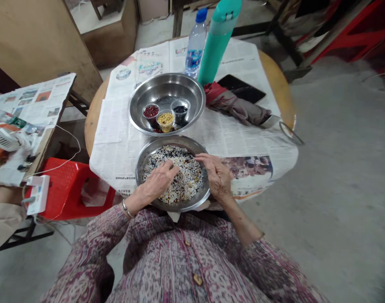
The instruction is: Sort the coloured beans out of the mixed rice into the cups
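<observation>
A shallow metal bowl at the table's front edge holds a mix of white grains with dark, yellow and reddish ones among them. My left hand is over the grains, its fingers bent and drawn together with the tips down. What sits between those fingertips is hidden. Across the right rim lies my right hand, its forefinger stretched over the bowl. Just beyond, a larger metal basin contains three clear cups: one of red beans, one of yellow beans and one of black beans.
Newspaper covers the round table. Behind the basin stand a water bottle and a tall green bottle. A folded umbrella and a dark tablet lie rightward. A red stool and a power strip are leftward.
</observation>
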Tool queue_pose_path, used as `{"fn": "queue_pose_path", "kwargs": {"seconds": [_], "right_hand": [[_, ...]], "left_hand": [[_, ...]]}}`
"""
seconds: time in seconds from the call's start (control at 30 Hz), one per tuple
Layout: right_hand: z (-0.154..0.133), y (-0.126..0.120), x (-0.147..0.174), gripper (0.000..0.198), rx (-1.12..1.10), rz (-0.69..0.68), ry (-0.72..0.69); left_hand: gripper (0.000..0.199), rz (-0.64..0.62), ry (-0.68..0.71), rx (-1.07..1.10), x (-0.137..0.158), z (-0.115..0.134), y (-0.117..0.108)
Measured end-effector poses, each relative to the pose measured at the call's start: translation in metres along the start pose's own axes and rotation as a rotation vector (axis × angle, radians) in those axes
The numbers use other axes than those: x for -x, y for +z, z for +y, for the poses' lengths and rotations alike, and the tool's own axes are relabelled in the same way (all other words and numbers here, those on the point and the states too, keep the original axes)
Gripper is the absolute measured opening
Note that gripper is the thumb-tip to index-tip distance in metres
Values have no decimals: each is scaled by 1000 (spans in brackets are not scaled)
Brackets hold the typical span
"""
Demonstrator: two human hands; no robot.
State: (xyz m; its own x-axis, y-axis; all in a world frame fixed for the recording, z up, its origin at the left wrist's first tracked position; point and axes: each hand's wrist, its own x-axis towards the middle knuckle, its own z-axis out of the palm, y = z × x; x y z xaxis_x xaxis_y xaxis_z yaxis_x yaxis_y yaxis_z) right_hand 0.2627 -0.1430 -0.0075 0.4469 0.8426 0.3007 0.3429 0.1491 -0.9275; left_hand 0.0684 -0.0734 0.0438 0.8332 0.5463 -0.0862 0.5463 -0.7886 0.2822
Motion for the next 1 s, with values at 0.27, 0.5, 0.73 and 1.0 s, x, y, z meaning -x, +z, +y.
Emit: {"fn": "queue_pose_path", "kwargs": {"seconds": [0.27,0.5,0.73,1.0], "right_hand": [[-3,0,0,37,5,-6,0],[-1,-1,0,38,9,-8,-19],[-2,-1,-1,38,6,-3,-28],[-2,-1,-1,36,12,8,-25]], "left_hand": [[49,206,28,196,-11,-26,-7],[30,299,-95,64,-2,-24,3],[27,223,-110,149,-3,-10,8],[31,110,-4,233,-12,17,15]]}}
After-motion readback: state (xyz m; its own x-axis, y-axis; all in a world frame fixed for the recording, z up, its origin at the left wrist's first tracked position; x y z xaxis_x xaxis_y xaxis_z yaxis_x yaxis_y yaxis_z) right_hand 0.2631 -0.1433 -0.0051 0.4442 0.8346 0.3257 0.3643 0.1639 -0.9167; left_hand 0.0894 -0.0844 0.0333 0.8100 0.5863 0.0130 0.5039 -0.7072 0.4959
